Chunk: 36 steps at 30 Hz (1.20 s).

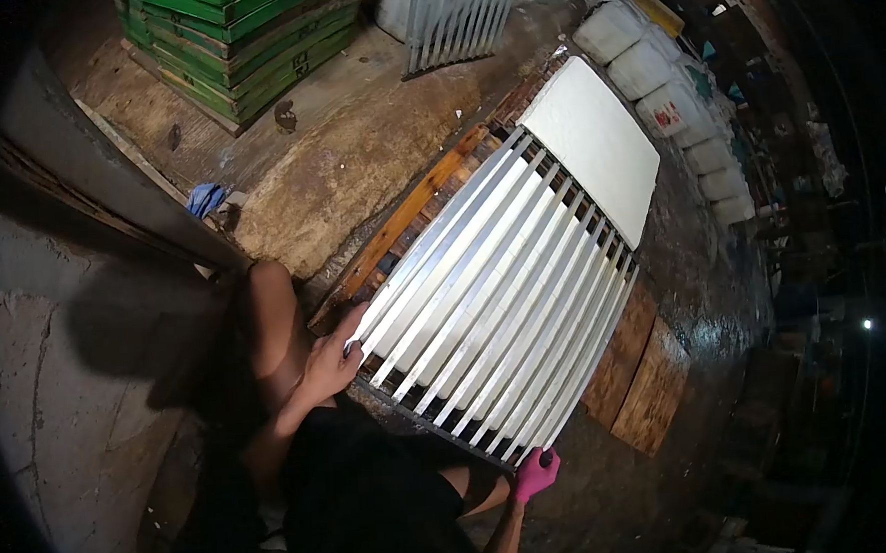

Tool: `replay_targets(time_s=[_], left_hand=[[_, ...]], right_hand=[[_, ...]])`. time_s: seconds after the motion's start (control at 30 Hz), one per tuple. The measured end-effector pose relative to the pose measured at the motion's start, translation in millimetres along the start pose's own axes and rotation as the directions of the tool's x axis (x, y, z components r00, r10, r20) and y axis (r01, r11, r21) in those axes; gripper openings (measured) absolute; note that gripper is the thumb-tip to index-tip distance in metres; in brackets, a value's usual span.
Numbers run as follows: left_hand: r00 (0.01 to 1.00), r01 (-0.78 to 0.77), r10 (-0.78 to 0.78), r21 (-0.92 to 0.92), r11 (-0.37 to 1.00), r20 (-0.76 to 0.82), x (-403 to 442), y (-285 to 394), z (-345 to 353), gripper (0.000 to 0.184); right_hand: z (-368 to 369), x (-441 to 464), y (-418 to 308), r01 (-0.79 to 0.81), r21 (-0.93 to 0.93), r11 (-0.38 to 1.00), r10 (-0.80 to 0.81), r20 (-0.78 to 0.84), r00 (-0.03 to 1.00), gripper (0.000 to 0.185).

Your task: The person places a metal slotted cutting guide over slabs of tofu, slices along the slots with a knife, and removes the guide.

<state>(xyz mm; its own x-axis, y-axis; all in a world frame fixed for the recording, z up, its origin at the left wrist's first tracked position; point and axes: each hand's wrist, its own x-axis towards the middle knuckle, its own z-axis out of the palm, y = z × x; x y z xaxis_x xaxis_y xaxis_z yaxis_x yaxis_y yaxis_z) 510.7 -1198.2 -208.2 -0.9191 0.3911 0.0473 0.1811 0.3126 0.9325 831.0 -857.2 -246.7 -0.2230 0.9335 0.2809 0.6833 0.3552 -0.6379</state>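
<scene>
The bare left hand (329, 365) grasps the near left corner of the slatted rack (489, 286); should that corner slip, its fingers could be pinched against the orange timber (400, 229) alongside. The rack lies at centre over pale material (436, 325); uneven lifting could twist it, scraping that material or knocking the white slab (597, 148) at its far end. The pink-gloved right hand (537, 477) is closed on the near right corner; a damp glove could lose purchase. Further right, wooden boards (650, 396) lie on a floor (711, 323) that appears wet, a likely trip or slip hazard. Not verifiable: the left fingertips, concealed by the frame; the rack's underside and supports; whether slab and rack touch; and the far right, lost in darkness.
</scene>
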Motion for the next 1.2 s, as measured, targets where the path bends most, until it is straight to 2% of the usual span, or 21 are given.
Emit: replay_targets(time_s=[0.03,0.1,0.13,0.23,0.3,0.33,0.43,0.53,0.57,0.6,0.63,0.67,0.7,0.73,0.8,0.93,0.97,1.0,1.07,1.13,1.2], left_hand=[[0.999,-0.042,0.042,0.028,0.999,-0.022,0,-3,2,0.065],[0.994,0.095,-0.093,-0.028,0.995,0.057,3,14,-7,0.064],[0.982,0.165,-0.159,-0.053,0.985,0.098,4,19,-9,0.064],[0.993,0.102,-0.099,-0.045,0.994,0.063,4,16,-8,0.065],[0.984,0.155,-0.151,-0.041,0.987,0.093,5,20,-11,0.065],[0.979,0.181,-0.176,-0.040,0.983,0.107,5,21,-11,0.065],[0.994,0.096,-0.093,-0.036,0.995,0.063,3,14,-7,0.065],[0.934,0.289,-0.284,0.009,0.957,0.218,9,28,-20,0.064],[0.970,0.155,-0.155,0.015,0.988,0.189,13,21,-19,0.065],[0.986,0.018,-0.022,0.026,1.000,0.166,19,8,-19,0.065],[0.984,-0.122,0.115,0.042,0.992,0.139,30,-2,-21,0.066],[0.982,-0.112,0.113,-0.013,0.994,0.149,51,17,-27,0.066],[0.991,-0.077,0.115,-0.414,0.907,0.069,74,4,-7,0.063],[0.987,-0.071,0.108,-0.284,0.956,0.119,104,4,-5,0.058],[0.965,-0.127,0.166,-0.191,0.973,0.204,165,14,10,0.057],[0.927,-0.317,0.338,-0.146,0.937,0.159,237,-11,72,0.053],[0.916,-0.349,0.367,-0.130,0.928,0.161,246,-14,79,0.053],[0.919,-0.285,0.308,-0.126,0.950,0.245,247,-13,83,0.051],[0.918,-0.331,0.339,-0.075,0.941,0.206,245,-14,87,0.052],[0.913,-0.363,0.365,-0.048,0.931,0.183,245,-17,91,0.052],[0.911,-0.376,0.378,-0.047,0.926,0.164,247,-20,94,0.054]], right_hand=[[-1,0,-1,-0.042,0.005,0.999,0.042,0.023,0.999,0.020],[-6,-1,-16,-0.125,0.014,0.992,0.124,0.069,0.990,0.020],[-5,-2,-17,-0.095,0.014,0.995,0.094,0.051,0.994,0.020],[-3,-2,-16,-0.009,-0.004,1.000,0.009,0.012,1.000,0.020],[-3,-3,-9,0.039,-0.047,0.998,-0.039,0.006,0.999,0.020],[-3,-2,-7,0.017,-0.036,0.999,-0.016,0.016,1.000,0.021],[-5,0,-7,-0.041,-0.013,0.999,0.041,0.045,0.998,0.022],[-7,5,-3,-0.062,-0.017,0.998,0.064,0.112,0.992,0.024],[-11,13,18,-0.059,-0.028,0.998,0.062,0.161,0.985,0.024],[-17,11,0,-0.059,-0.040,0.997,0.066,0.207,0.976,0.025],[-27,15,-21,0.089,-0.020,0.996,-0.083,0.192,0.978,0.030],[-34,30,12,-0.010,0.061,0.998,-0.002,0.202,0.979,0.042],[-45,54,29,-0.037,0.109,0.993,0.024,0.123,0.992,0.040],[-52,71,40,-0.065,0.157,0.985,0.059,0.044,0.997,0.038],[-86,92,-71,-0.146,0.276,0.950,0.155,-0.013,0.988,0.035],[-77,85,-216,0.184,0.414,0.891,-0.128,-0.158,0.979,0.036],[-63,79,-238,0.230,0.440,0.868,-0.186,-0.142,0.972,0.036],[-42,74,-256,0.249,0.476,0.843,-0.228,-0.102,0.968,0.037],[9,72,-285,0.234,0.561,0.794,-0.289,0.008,0.957,0.038],[72,79,-304,0.106,0.674,0.731,-0.294,0.170,0.941,0.035],[134,96,-334,0.151,0.715,0.682,-0.377,0.168,0.911,0.032]])
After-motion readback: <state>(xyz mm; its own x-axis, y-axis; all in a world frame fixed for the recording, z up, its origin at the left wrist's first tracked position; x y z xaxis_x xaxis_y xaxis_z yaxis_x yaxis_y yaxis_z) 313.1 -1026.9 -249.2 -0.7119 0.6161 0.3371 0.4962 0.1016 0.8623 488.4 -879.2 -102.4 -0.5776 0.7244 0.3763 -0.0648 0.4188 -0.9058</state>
